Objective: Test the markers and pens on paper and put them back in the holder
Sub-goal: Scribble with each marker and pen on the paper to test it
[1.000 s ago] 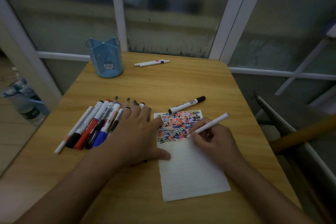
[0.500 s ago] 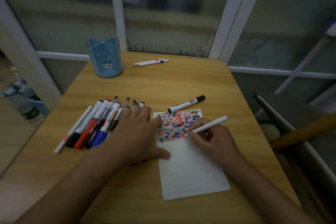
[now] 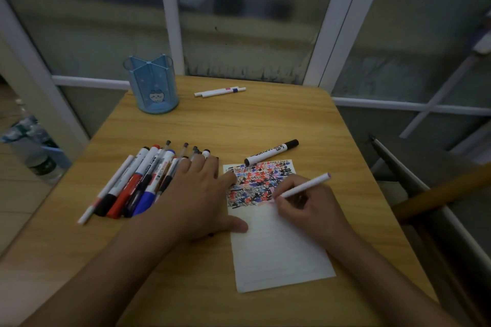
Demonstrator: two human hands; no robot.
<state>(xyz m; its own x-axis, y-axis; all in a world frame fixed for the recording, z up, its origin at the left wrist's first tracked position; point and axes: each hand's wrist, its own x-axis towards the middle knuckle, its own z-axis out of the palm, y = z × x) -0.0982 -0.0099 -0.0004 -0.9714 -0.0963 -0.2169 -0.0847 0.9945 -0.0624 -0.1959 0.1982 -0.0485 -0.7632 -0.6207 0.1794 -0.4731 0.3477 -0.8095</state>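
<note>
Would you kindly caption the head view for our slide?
Right hand tests a slim white pen on scribbled white paper that the left hand steadies.

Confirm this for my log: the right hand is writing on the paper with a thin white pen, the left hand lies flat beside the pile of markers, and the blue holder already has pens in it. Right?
Not quite. The blue holder has no pens in it in the head view. The rest holds: the right hand writes on the paper with the thin white pen, and the left hand lies flat beside the pile of markers.

Left hand (image 3: 198, 198) laid flat, fingers spread; right hand (image 3: 305, 207) curled in writing grip, slim object pinched
</note>
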